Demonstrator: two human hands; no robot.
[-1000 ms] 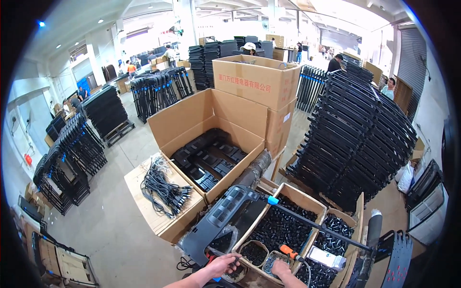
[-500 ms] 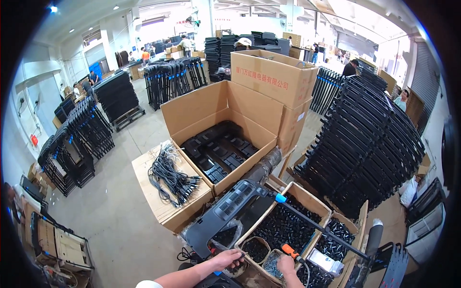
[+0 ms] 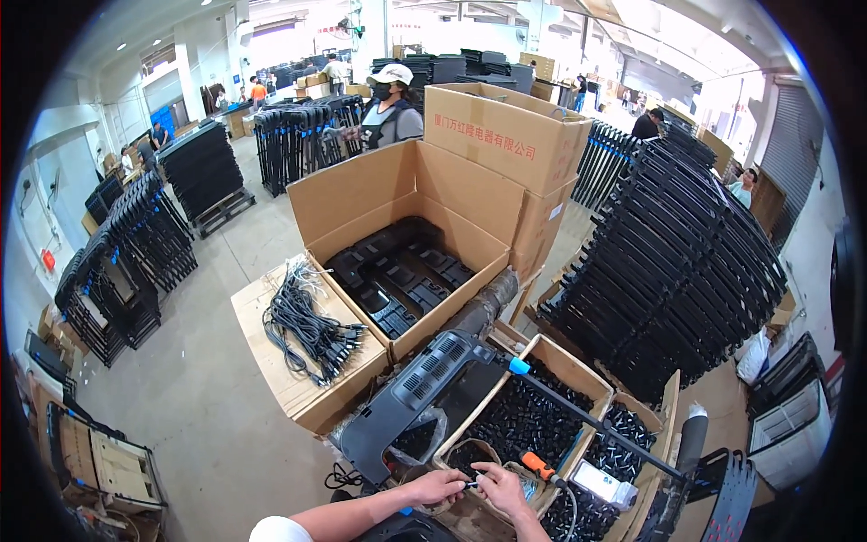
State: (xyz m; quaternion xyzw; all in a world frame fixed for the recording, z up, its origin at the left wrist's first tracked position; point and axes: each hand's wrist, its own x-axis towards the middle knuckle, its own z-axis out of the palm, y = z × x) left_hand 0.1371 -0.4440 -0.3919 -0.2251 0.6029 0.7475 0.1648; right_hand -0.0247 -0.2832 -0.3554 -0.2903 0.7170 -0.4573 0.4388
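Observation:
My left hand and my right hand meet fingertip to fingertip above the near parts containers. Both are closed in a pinch around something small, too tiny to name. Just beyond them stands a round tub of small black parts. Beside my right hand, partly hidden by it, is a container of silvery screws. An orange-handled screwdriver with a cable lies to its right. Ahead of my left hand, a black plastic housing rests tilted, joined to a black bar with blue tape.
Bins of black fittings sit under the bar, with a white box on the right one. Farther off are a cable bundle, an open carton of black mouldings and stacked black frames. A person in a cap stands behind the carton.
My right hand has left the screw container and moved left to join my left hand. The view has shifted slightly. A person in a cap has come into sight behind the carton.

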